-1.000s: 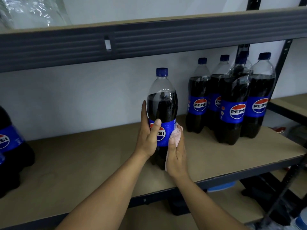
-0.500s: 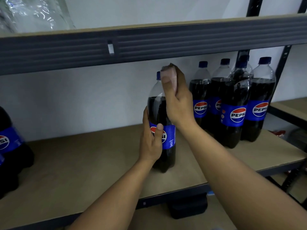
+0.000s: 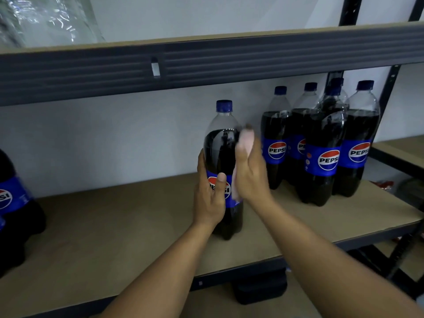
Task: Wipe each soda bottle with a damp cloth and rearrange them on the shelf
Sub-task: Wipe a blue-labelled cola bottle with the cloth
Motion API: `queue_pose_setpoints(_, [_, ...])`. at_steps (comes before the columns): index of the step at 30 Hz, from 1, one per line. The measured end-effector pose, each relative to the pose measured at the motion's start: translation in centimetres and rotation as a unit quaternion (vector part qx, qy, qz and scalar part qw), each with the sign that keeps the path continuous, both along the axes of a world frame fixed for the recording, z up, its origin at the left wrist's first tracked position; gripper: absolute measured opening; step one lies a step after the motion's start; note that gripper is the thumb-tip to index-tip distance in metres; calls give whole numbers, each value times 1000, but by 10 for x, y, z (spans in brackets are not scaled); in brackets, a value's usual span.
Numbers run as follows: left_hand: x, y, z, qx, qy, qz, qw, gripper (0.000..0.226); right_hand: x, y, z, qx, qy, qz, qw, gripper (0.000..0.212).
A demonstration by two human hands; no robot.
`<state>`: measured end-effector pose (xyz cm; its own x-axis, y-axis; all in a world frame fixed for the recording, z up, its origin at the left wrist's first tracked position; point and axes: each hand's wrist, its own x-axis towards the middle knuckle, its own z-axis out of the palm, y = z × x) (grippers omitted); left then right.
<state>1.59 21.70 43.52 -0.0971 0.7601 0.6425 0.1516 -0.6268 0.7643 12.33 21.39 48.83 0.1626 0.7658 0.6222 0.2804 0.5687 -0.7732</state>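
1. the soda bottle (image 3: 221,143) stands upright mid-shelf on the wooden shelf board (image 3: 114,226), apart from the rest.
2. left hand (image 3: 210,203) wraps round the blue label, thumb across the logo, a firm hold.
3. right hand (image 3: 251,177), blurred, lies flat on the bottle's right side, fingers straight, pressing the pink cloth (image 3: 246,137) against it.
4. a cluster of bottles (image 3: 321,145) stands to the right by the wall, and more bottles (image 3: 11,203) are at the far left edge.
5. crinkled clear plastic (image 3: 46,19) sits on the shelf above.

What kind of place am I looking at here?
Likely a stockroom or shop storage area: metal-framed shelving with board shelves, a cluster of identical Pepsi bottles, more bottles at the left edge, and clear plastic on the shelf above.
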Motion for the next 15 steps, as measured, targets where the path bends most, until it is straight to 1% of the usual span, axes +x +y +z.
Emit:
queue_pose_setpoints(2, [-1,0,-1,-14,-22,-5,1000,105,2,11,40,52,-22,-8,998,65])
queue_pose_setpoints(3, [-1,0,-1,-22,-26,-6,999,103,2,14,54,72,-39,-10,997,63])
queue_pose_setpoints(6, [0,2,-3,-34,-28,-4,999,90,1,12,58,96,-77,-10,992,54])
queue_pose_setpoints(9, [0,1,0,-12,-14,0,1000,91,-1,5,20,105,-61,-15,992,51])
queue_pose_setpoints(13, [-1,3,-2,7,4,12,1000,82,-11,-8,-55,37,-22,-20,999,54])
queue_pose_setpoints(15, [0,5,-4,4,-2,15,1000,73,-16,-15,-85,9,-8,-14,1000,54])
